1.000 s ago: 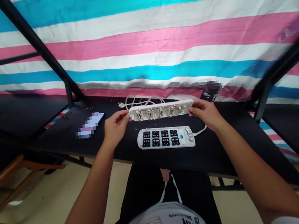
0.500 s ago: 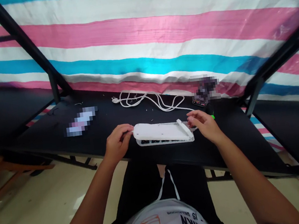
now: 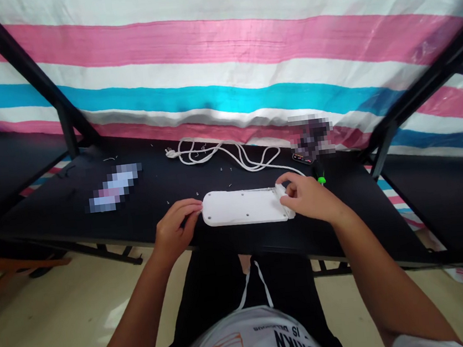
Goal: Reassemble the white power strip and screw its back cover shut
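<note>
A white power strip [image 3: 235, 207] lies bottom side up near the table's front edge. Small screw holes dot its back cover, which sits nearly level on the body; a thin gap shows along the far edge at the right. My left hand [image 3: 178, 223] pinches the rounded left end between thumb and fingers. At the other end, my right hand [image 3: 307, 195] is closed around the raised white end piece [image 3: 283, 196], thumb on the near side and fingers over the far side. From behind the right hand, the white cord [image 3: 251, 163] runs back across the table.
A screwdriver with a black and green handle [image 3: 319, 173] lies beyond my right hand. Several small screws [image 3: 229, 185] are scattered on the black table [image 3: 145, 222]. A phone [image 3: 303, 158] and a blurred-out item [image 3: 116, 187] lie farther back. Striped sheeting [image 3: 216, 41] hangs behind.
The back cover was tilted, with dark innards showing along the near side; now it lies down over the body. My right hand has moved left onto the end piece.
</note>
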Motion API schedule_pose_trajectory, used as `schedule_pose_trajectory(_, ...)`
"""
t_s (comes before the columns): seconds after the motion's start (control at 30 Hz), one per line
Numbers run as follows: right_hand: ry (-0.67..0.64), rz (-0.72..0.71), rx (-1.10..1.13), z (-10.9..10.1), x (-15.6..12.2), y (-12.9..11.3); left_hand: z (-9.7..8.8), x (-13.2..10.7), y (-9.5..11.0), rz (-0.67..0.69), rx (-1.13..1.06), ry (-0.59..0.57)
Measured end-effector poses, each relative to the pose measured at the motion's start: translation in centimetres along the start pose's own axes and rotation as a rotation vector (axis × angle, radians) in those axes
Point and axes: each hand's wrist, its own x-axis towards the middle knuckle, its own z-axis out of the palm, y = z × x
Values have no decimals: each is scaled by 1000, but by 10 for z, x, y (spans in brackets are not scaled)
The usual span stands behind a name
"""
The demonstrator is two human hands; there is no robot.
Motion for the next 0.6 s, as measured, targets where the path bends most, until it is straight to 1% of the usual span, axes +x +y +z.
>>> schedule_pose_trajectory(0.1, 38, 47, 222, -3, -4, 11, 0, -3, 0, 15, 32, 7)
schedule_pose_trajectory(0.2, 36, 77, 486, -7, -9, 25, 0, -6, -2, 28, 42, 4)
schedule_pose_trajectory(0.27, 53, 107, 601, -8, -12, 33, 1, -6, -3, 43, 37, 0)
schedule_pose_trajectory(0.33, 61, 129, 663, -7, -15, 39, 2, -7, -4, 59, 39, -12)
schedule_pose_trajectory(0.47, 54, 164, 710, 0, -18, 50, 4, -8, -5, 78, 39, -59)
schedule_pose_trajectory(0.6, 44, 158, 733, 9, -22, 57, 3, -10, -6, 76, 43, -95)
